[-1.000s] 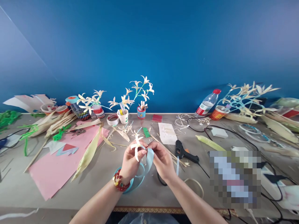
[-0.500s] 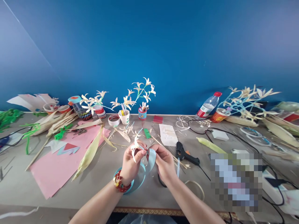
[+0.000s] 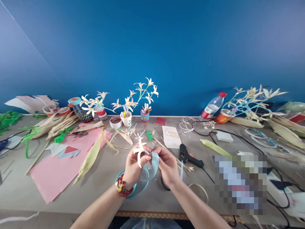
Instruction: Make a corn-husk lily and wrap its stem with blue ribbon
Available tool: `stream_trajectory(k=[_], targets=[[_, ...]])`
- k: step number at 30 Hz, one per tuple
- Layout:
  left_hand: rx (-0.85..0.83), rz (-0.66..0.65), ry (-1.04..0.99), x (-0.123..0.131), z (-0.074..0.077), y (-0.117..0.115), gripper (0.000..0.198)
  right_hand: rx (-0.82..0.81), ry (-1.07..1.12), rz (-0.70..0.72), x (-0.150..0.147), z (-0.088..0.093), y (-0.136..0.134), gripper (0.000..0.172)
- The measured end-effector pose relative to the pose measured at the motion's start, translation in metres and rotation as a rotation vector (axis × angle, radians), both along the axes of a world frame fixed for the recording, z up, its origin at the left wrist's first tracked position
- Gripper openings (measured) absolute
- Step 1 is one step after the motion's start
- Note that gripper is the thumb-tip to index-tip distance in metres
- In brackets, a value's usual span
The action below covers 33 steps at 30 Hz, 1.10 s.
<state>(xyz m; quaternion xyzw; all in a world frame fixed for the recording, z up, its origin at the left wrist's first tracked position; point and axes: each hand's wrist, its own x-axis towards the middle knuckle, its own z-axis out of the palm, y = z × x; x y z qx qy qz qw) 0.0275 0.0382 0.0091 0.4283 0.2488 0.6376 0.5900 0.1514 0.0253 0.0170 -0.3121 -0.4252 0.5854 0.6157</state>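
Note:
My left hand point(image 3: 135, 165) pinches the stem of a pale husk flower point(image 3: 140, 152), whose narrow petals splay out over the fingers. Close beside it, my right hand point(image 3: 168, 163) is closed on a light blue ribbon point(image 3: 155, 165), which loops down between the hands. The fingertips of both hands nearly meet at the stem, and the exact wrapping point is hidden by them. More of the ribbon curls on the table beneath my left wrist, which wears a red bead bracelet point(image 3: 122, 186).
A black glue gun point(image 3: 190, 157) lies right of my hands, its cord trailing right. Pink paper point(image 3: 54, 178) and a corn husk point(image 3: 89, 162) lie left. Along the wall stand cups with husk flowers point(image 3: 126, 119) and a leaning plastic bottle point(image 3: 212, 108). A power strip point(image 3: 277, 187) is at right.
The flower in my left hand has turned slightly, its petals now tilting more upright and left. The ribbon loop has shifted a little; both hands stay in nearly the same place.

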Motion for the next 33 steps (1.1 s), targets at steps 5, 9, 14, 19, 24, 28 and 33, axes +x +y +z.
stream_trajectory(k=[5, 9, 14, 19, 24, 28, 33], targets=[[0.005, 0.111, 0.087, -0.0015, -0.0014, -0.0014, 0.010, 0.100, -0.134, -0.091, 0.0022, 0.0017, -0.0013, 0.032], [-0.030, 0.055, 0.030, -0.0010, 0.0036, -0.0019, 0.014, 0.053, -0.089, -0.065, 0.0039, 0.0004, 0.0000, 0.029], [-0.060, -0.046, -0.081, -0.0010, 0.0053, -0.0019, 0.020, -0.094, 0.036, 0.117, 0.0053, -0.0004, 0.0036, 0.025], [-0.128, -0.111, -0.129, -0.0010, 0.0042, -0.0017, 0.024, -0.225, 0.135, 0.229, 0.0036, 0.0015, 0.0051, 0.025], [-0.122, -0.179, -0.170, 0.0015, 0.0055, -0.0022, 0.022, -0.202, 0.161, 0.270, 0.0013, 0.0016, 0.0029, 0.029], [-0.100, -0.111, -0.138, 0.0039, 0.0043, -0.0028, 0.023, -0.047, 0.111, 0.115, 0.0018, 0.0006, 0.0012, 0.028], [-0.031, -0.006, 0.014, -0.0002, 0.0014, -0.0023, 0.016, 0.122, -0.051, -0.042, 0.0040, 0.0003, 0.0002, 0.029]])
